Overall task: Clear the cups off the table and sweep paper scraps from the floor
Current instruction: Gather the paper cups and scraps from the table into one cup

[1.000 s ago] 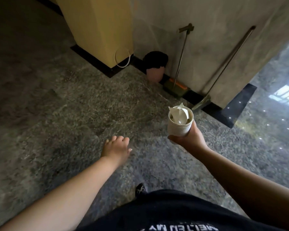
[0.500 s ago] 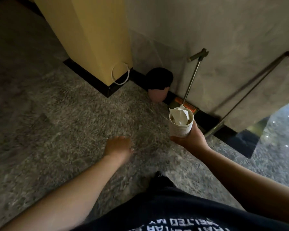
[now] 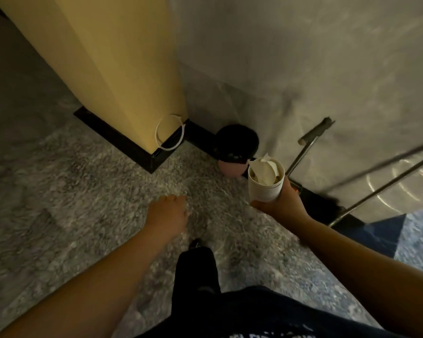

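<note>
One grey speckled floor (image 3: pixel 83 203) fills most of the view, met by one yellow pillar (image 3: pixel 122 64) with a black base and one pale marble wall (image 3: pixel 303 57). Two long metal handles (image 3: pixel 386 186) lean on that wall. One pink bin with a black liner (image 3: pixel 237 145) stands in the corner, just behind one paper cup (image 3: pixel 264 189) stuffed with crumpled paper. The right hand (image 3: pixel 282 203) grips the cup from below; the left hand (image 3: pixel 167 215) hangs loose, holding nothing
</note>
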The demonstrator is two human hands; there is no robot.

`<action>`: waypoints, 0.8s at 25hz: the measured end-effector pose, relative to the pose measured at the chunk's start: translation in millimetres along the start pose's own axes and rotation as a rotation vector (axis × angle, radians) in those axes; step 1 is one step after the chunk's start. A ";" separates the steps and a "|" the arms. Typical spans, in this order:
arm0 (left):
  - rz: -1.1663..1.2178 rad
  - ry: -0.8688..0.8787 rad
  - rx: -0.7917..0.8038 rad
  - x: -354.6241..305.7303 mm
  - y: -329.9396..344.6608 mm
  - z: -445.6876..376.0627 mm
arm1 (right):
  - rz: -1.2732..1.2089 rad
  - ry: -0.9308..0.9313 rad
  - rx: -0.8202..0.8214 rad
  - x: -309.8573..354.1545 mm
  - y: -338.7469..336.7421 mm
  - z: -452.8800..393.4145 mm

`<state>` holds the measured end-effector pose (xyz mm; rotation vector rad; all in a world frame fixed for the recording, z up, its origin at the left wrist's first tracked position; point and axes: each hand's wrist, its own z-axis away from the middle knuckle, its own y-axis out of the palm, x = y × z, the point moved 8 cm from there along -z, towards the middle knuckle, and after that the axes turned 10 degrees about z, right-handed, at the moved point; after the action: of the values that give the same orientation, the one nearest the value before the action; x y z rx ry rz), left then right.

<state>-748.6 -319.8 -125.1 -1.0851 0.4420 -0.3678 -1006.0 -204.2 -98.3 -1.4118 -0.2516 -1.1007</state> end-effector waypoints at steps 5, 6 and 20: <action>0.094 0.105 0.078 28.0 -56.7 -117.5 | -0.031 0.079 -0.065 20.1 23.4 -97.8; 0.180 0.133 0.069 25.5 -72.7 -137.2 | -0.029 0.088 -0.071 21.8 28.5 -113.0; 0.778 0.343 0.336 -65.0 -135.5 -414.3 | 0.050 0.250 0.035 9.6 68.5 -386.6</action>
<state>-1027.0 -660.2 -156.0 -0.4592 1.0223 0.0717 -1126.0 -557.0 -222.4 -1.2287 -0.0549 -1.2126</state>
